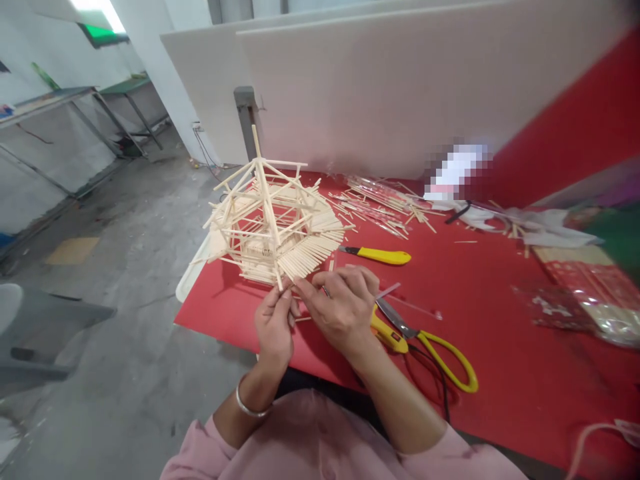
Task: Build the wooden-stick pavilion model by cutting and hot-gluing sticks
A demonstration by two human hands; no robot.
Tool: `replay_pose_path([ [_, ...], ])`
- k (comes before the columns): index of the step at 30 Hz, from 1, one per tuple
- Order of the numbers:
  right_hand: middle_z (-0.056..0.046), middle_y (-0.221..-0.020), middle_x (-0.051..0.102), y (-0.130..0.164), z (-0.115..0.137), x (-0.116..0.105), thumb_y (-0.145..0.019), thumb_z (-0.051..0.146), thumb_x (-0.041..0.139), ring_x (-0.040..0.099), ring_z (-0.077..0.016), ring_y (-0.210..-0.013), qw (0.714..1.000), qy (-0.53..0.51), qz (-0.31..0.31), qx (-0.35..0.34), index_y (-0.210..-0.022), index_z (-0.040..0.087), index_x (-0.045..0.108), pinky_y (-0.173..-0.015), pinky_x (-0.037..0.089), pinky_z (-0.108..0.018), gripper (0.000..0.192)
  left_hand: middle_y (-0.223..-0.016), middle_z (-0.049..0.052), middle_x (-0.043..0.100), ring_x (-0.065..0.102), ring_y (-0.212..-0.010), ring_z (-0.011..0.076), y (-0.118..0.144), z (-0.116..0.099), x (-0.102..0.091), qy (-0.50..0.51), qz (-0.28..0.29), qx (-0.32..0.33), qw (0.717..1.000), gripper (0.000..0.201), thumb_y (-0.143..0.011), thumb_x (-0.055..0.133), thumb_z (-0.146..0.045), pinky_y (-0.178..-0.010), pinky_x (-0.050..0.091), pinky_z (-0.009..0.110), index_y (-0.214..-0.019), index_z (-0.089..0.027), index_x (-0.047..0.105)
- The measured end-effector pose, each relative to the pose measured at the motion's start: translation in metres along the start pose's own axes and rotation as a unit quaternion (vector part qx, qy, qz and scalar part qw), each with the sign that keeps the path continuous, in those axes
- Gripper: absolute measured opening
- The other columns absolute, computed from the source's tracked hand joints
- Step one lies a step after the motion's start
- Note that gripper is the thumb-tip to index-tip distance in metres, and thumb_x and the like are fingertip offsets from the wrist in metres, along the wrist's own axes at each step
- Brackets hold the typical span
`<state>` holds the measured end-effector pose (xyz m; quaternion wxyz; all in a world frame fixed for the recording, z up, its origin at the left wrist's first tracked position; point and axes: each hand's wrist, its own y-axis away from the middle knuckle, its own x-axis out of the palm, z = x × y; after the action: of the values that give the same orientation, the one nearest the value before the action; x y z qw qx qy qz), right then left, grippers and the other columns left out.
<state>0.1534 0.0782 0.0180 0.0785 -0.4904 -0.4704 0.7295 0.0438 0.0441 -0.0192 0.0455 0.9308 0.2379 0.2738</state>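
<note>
A model pavilion [265,220] built of thin wooden sticks stands on the red-covered table [330,363], with a pointed roof frame and a fan of close-set sticks along its right eave. My left hand [276,320] pinches the lower end of a roof stick at the model's near corner. Beside it, my right hand [343,303] is closed, thumb and finger at the edge of the fanned sticks; what it grips there is too small to make out. Just right of that hand lie a yellow glue gun [393,333] and scissors with yellow handles [440,350].
Behind my right hand lies a yellow-handled knife [383,256]. Loose sticks and plastic wrappers [380,203] spread along the back, with a packet of sticks [590,287] at the right. White boards [400,87] rise behind the table. A grey stool [35,333] stands at left.
</note>
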Motion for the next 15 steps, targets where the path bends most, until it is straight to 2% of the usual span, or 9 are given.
replay_pose_path([
  [5, 0.004, -0.076, 0.066, 0.0014, -0.0014, -0.0005, -0.083, 0.024, 0.067, 0.050, -0.0137, -0.083, 1.000, 0.000, -0.013, -0.011, -0.094, 0.037, 0.070, -0.085, 0.032, -0.033, 0.017, -0.051, -0.004, 0.054, 0.038, -0.041, 0.0028, -0.0026, 0.0002, -0.0032, 0.009, -0.002, -0.004, 1.000, 0.028, -0.072, 0.074, -0.031, -0.039, 0.028, 0.013, -0.095, -0.016, 0.074],
  [15, 0.002, -0.072, 0.064, 0.0004, 0.0012, 0.0029, -0.080, 0.024, 0.069, 0.050, -0.0146, -0.081, 0.999, -0.021, -0.026, 0.002, -0.093, 0.032, 0.071, -0.083, 0.032, -0.033, 0.015, -0.052, -0.003, 0.056, 0.040, -0.040, 0.0032, 0.0001, -0.0058, 0.0002, 0.067, -0.001, -0.050, 0.997, 0.031, -0.068, 0.075, -0.029, -0.037, 0.028, 0.014, -0.096, -0.015, 0.072],
])
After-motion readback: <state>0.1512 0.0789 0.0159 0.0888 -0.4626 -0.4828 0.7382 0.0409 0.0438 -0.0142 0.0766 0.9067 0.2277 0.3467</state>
